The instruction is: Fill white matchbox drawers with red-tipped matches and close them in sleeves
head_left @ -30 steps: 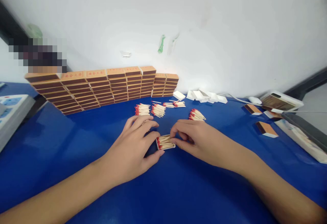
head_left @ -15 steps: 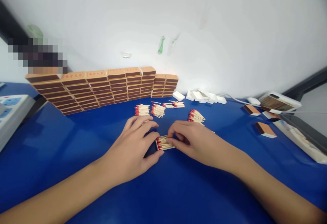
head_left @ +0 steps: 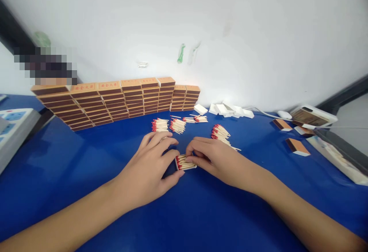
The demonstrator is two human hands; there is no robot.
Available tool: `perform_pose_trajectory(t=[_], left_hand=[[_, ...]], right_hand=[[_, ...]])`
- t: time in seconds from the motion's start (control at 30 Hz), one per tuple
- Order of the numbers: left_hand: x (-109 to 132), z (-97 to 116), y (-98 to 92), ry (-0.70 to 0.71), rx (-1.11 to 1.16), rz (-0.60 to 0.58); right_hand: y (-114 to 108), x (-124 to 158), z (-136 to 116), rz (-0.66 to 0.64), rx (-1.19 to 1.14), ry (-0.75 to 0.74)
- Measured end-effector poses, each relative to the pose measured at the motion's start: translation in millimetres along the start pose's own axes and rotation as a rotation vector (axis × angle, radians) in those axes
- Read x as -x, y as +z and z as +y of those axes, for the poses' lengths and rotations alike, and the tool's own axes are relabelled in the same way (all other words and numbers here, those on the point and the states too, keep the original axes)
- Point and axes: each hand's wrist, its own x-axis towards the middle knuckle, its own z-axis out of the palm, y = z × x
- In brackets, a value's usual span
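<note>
A small white matchbox tray lies on the blue table, filled with red-tipped matches. My left hand grips the tray's left end, with the thumb at the near corner and the index finger at the far one. Over the tray's right part, the fingers of my right hand are pinched together on matches; how many is hidden. Just beyond my hands are loose match piles, one pile by my left fingers and another pile behind my right hand.
Stacked matchboxes form a wall at the back left. White empty trays lie against the white wall. At right are loose matchbox sleeves, a propped phone-like device and a cable. A power strip sits at far left.
My right fingertips have shifted slightly left over the matches in the tray. My left hand keeps its place at the tray's end.
</note>
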Motion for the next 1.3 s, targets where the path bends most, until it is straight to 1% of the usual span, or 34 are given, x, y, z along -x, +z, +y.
perform_pose_trajectory(t=[0.1,0.33,0.53,0.67,0.83,0.9,0.93,0.97,1.03,1.1,1.13,1.17,1.23,1.3], left_hand=[[0,0,-0.1,0.0,0.001,-0.007],[0,0,0.5,0.002,0.006,-0.002],[-1,1,-1.2,-0.017,0.011,-0.01],[-1,1,-1.5,-0.016,0.012,-0.019],[-1,1,-1.8,-0.019,0.024,-0.013],[-1,1,-2.0,-0.026,0.022,-0.008],[-1,1,-2.2,-0.029,0.022,-0.008],[-1,1,-2.2,-0.03,0.026,-0.001],[0,1,-2.2,-0.034,0.038,0.01],[0,0,-2.1,-0.036,0.042,0.016],[0,-1,-2.1,-0.038,0.041,0.02],[0,-1,-2.2,-0.041,0.04,0.021],[0,-2,-2.9,-0.044,0.046,0.025],[-1,-3,-3.9,-0.045,0.059,0.027]], right_hand=[[1,1,1,0.01,0.003,0.021],[3,1,2,-0.02,0.001,-0.006],[1,2,-3,-0.033,0.005,0.055],[1,1,-2,-0.043,0.018,0.061],[0,2,-5,-0.016,0.038,0.049],[-6,1,-4,0.034,0.058,0.057],[-11,-1,-1,0.084,0.075,0.082],[-18,-5,3,0.155,0.093,0.129],[-37,-19,16,0.349,0.107,0.269],[-59,-41,30,0.547,0.044,0.425],[-69,-54,37,0.6,-0.031,0.467],[-78,-67,43,0.633,-0.137,0.508],[-89,-92,50,0.69,-0.321,0.656],[-91,-111,54,0.692,-0.357,0.697]])
